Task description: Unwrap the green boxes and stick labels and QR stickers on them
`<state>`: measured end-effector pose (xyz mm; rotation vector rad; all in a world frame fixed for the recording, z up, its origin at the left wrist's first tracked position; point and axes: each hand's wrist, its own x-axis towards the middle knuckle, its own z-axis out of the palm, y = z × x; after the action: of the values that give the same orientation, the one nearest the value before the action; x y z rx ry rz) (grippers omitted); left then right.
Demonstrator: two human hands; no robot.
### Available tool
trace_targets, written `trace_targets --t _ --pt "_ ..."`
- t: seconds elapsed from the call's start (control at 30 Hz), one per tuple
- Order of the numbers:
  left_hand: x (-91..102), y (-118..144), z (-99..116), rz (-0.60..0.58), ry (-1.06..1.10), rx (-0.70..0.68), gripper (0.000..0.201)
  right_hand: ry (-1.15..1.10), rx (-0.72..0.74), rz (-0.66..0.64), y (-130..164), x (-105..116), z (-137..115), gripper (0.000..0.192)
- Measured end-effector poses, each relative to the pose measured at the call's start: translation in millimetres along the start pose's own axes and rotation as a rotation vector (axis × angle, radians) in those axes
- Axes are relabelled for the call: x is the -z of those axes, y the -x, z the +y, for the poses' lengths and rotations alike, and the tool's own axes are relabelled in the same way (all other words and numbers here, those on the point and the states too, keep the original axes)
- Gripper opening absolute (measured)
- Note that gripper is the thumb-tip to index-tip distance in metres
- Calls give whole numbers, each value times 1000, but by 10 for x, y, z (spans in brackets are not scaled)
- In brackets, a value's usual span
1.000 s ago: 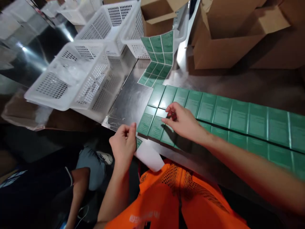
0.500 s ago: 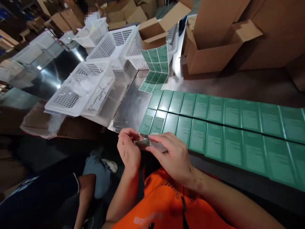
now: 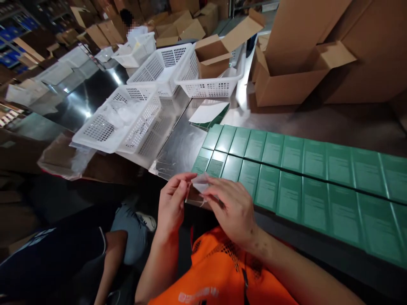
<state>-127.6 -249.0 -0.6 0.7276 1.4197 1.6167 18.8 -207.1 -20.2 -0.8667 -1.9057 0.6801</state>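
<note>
In front of my body, a small sticker with whitish, thin paper stretches between my two hands. My left hand pinches its left edge between thumb and fingertips. Its right side is in the closed fingers of my right hand, which partly cover it. Just beyond, two rows of green boxes lie side by side on the metal table. The two nearest left boxes bear a darker printed label. Behind the rows, a sheet of green stickers lies folded over, its white back up.
White perforated baskets stand at the left back, one with clear plastic in it. An open carton sits in another basket. A larger open carton stands at the back right. A seated person's arm is at lower left.
The sticker sheet behind the boxes has flopped over, from standing upright to lying white side up. Between my hands, the sticker's paper has opened out and lifted. The view has shifted slightly.
</note>
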Motion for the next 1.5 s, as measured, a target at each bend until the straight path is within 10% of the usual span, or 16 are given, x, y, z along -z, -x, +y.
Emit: trace_targets --t 0.23,0.4,0.57,0.93,1.2,1.5 --pt "143 -71 -32 65 -165 76 26 224 251 -378 140 -60 34 13" --pt "509 -213 79 230 -179 187 30 -9 387 -406 202 349 -55 16" --pt "733 -315 209 111 -234 244 7 -211 35 -269 -125 915 62 5" --pt "-36 -190 -46 -451 -731 141 22 -482 -726 -423 -706 847 703 34" --pt "-177 -365 -200 -590 -716 203 32 -535 -819 -509 -750 758 862 39" --pt "-324 -384 -345 -541 -998 174 33 110 -552 -475 -653 624 1067 23"
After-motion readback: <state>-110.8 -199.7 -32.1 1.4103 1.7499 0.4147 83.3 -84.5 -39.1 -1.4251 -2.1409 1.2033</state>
